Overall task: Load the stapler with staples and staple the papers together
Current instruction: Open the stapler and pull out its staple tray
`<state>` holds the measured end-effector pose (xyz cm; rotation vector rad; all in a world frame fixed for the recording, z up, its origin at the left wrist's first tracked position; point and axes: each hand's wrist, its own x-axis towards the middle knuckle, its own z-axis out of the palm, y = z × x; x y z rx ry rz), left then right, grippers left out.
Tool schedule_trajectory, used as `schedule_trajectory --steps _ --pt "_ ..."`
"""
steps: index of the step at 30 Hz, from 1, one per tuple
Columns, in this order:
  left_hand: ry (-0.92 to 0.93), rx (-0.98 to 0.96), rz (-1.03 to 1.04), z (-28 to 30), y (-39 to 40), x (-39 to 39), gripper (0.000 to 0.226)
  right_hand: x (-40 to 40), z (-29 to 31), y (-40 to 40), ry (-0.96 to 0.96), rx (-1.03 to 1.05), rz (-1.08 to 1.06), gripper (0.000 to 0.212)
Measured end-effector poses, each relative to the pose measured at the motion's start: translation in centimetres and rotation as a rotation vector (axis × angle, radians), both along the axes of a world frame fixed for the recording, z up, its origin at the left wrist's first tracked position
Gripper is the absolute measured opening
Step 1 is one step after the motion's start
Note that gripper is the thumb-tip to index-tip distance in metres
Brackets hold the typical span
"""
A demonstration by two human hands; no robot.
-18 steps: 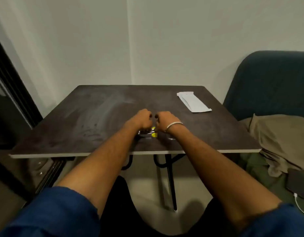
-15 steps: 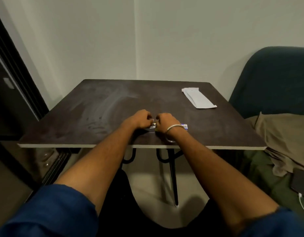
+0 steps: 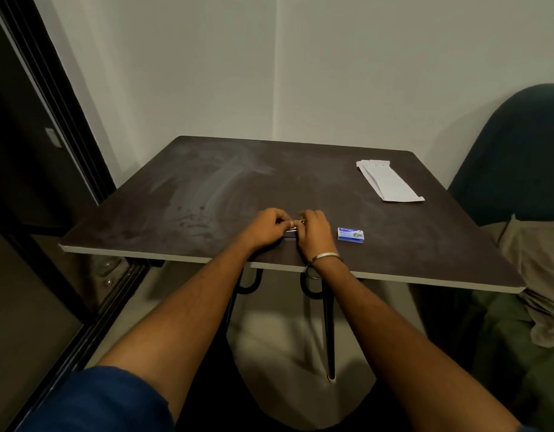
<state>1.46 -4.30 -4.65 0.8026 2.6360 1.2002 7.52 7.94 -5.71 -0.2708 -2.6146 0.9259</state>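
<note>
1. Table (image 3: 207, 188): dark brown top with a pale edge, black metal legs beneath, pale smears across the left half.

2. Left hand (image 3: 266, 227): near the front edge at mid-table, fingers curled inward and closed on the stapler.

3. Right hand (image 3: 314, 233): directly beside the left hand, knuckles nearly touching it, fingers curled down onto the same stapler. A silver bangle (image 3: 327, 256) sits on the wrist.

4. Stapler (image 3: 291, 227): small, metallic, with a speck of yellow; held between the 2 hands and almost wholly covered by them. Whether it is opened cannot be told.

5. Staple box (image 3: 351, 235): small, blue, lying flat on the table just to the right of the right hand, not touching it.

6. Papers (image 3: 389, 183): white folded sheets, stacked at a slant near the far right corner of the table, well apart from the hands.

7. Chair (image 3: 518, 157): dark blue upholstered back, right of the table, with an olive-tan cloth (image 3: 537, 269) draped on the seat.

8. Sleeves (image 3: 107, 400): blue, at the bottom of the view.
</note>
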Motion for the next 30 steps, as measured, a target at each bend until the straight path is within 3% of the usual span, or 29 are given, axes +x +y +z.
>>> schedule_trajectory --steps 3,7,16,23,27,30 --pt "0.039 0.089 0.131 -0.6 0.5 -0.7 0.017 -0.8 -0.1 0.6 0.087 -0.103 0.025 0.035" --pt "0.116 0.132 0.251 -1.6 0.8 -2.2 0.014 -2.4 -0.4 1.5 0.072 -0.092 0.089 0.041" --pt "0.203 -0.004 0.055 -1.1 0.7 -5.0 0.028 -5.0 -0.6 2.6 0.163 -0.077 0.135 0.031" --pt "0.027 0.284 0.11 -1.2 1.0 -5.0 0.017 -4.9 -0.8 2.6 0.226 -0.097 0.131 0.027" --pt "-0.063 0.414 0.057 -1.6 0.4 -5.3 0.016 -4.6 -0.3 2.8 0.171 -0.296 0.116 0.027" --pt "-0.102 0.476 0.04 -1.5 0.0 -5.4 0.015 -4.7 -0.4 3.0 0.118 -0.331 0.117 0.023"
